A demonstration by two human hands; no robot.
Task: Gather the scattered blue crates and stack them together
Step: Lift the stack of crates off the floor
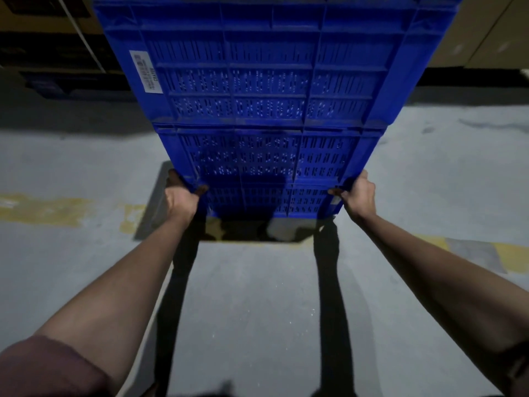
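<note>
A tall stack of blue slotted crates rises in front of me and runs out of the top of the view. The upper crate carries a white label on its left side. The crate below it sits on a lowest crate, whose base is close to the grey floor. My left hand grips the stack's lower left corner. My right hand grips the lower right corner. Both arms are stretched forward. The far sides of the crates are hidden.
The grey concrete floor has worn yellow line marks on the left and right. Dark shelving with boxes stands at the back left. Beige cardboard cartons stand at the back right.
</note>
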